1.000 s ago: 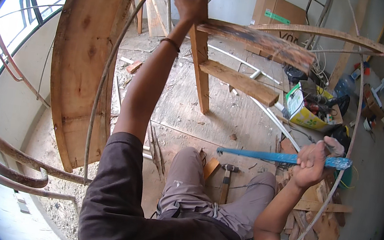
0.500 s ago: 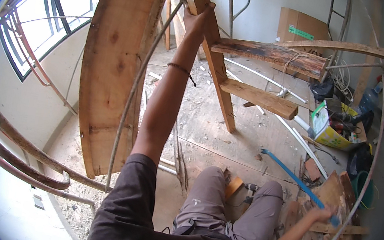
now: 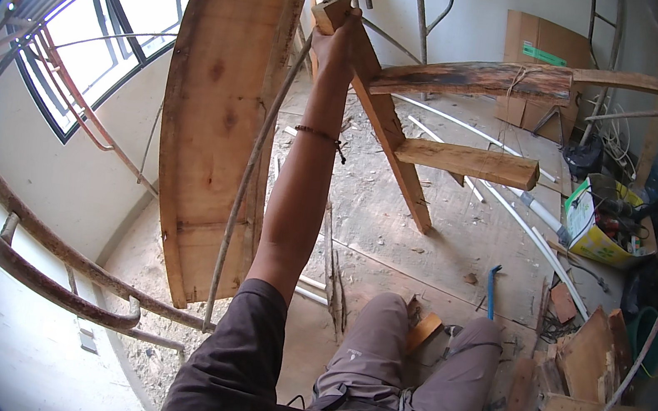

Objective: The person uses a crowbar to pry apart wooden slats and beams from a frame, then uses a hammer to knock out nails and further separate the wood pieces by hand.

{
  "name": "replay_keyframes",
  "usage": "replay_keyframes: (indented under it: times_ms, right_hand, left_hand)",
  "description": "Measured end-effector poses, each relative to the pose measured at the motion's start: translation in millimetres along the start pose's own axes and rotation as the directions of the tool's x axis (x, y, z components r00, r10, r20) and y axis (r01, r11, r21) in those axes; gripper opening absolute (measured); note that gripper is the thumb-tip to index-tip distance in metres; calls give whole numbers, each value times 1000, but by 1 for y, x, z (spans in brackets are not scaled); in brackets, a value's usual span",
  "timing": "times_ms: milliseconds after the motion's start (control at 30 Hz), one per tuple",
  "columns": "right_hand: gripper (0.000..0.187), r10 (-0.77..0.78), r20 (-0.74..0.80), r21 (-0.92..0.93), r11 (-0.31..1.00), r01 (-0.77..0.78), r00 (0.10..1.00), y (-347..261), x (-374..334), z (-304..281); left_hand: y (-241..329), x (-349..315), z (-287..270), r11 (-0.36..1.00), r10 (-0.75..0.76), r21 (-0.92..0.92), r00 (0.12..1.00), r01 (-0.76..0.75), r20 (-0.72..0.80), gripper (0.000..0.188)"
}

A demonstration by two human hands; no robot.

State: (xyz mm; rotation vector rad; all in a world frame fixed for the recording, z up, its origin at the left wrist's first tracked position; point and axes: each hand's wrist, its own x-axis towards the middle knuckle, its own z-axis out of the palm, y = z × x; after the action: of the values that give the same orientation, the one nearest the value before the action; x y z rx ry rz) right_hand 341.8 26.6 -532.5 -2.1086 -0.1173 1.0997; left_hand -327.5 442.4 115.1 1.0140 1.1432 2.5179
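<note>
My left arm is stretched up and forward, and my left hand (image 3: 335,45) is closed around the upper end of a wooden frame. The frame's slanting plank (image 3: 381,124) runs down to the right. Two pieces stick out from it: a dark, weathered board (image 3: 472,83) higher up and a short wooden block (image 3: 469,163) lower down. Only the upper end of a blue pry bar (image 3: 492,291) shows beyond my right knee; most of it is hidden. My right hand is out of the picture.
A tall curved wooden panel (image 3: 219,123) stands left of my arm, with metal scaffold tubes (image 3: 45,250) beside it. Scrap wood (image 3: 572,391) is heaped at right. Farther off are white pipes (image 3: 542,248), a tool-filled box (image 3: 608,224) and a cardboard carton (image 3: 545,47).
My right hand has dropped out of view; it held the blue pry bar before. The bar now stands mostly behind my knee. My left hand keeps its grip while the view shifts slightly.
</note>
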Motion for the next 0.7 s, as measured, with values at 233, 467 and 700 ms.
replay_keyframes:
  times_ms: [233, 467, 700]
  right_hand:
    - [48, -179, 376, -210, 939, 272, 909, -32, -3, 16]
    - [52, -456, 700, -20, 756, 654, 549, -268, -76, 109]
    - [66, -148, 751, -405, 666, 627, 643, -171, -153, 332]
  left_hand:
    - [3, -16, 15, 992, 122, 31, 992, -122, 24, 58]
    - [-20, -40, 5, 879, 382, 257, 916, -402, 126, 48]
    - [-42, 17, -4, 587, 704, 488, 705, -647, 88, 49]
